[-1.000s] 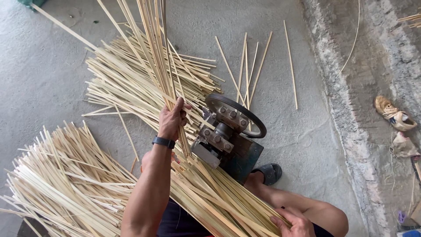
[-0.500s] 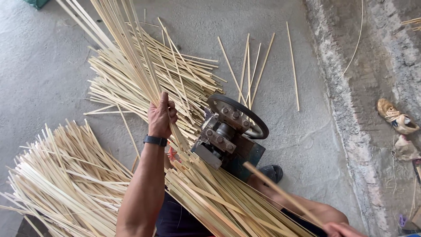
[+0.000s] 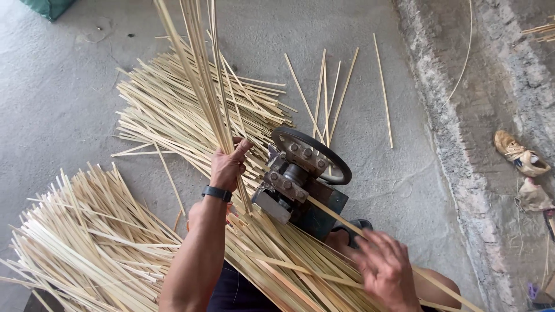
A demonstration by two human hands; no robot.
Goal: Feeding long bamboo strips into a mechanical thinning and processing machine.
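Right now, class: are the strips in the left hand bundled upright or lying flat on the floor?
Upright. The left hand grips the raised strips, which rise steeply past the frame's top, above the flat pile.

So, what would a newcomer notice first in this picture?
First, the pale split bamboo strips heaped over the grey concrete floor. At centre sits a small dark metal machine with a round wheel. The left hand grips a raised bundle of strips, while the right hand feeds one long strip toward it.
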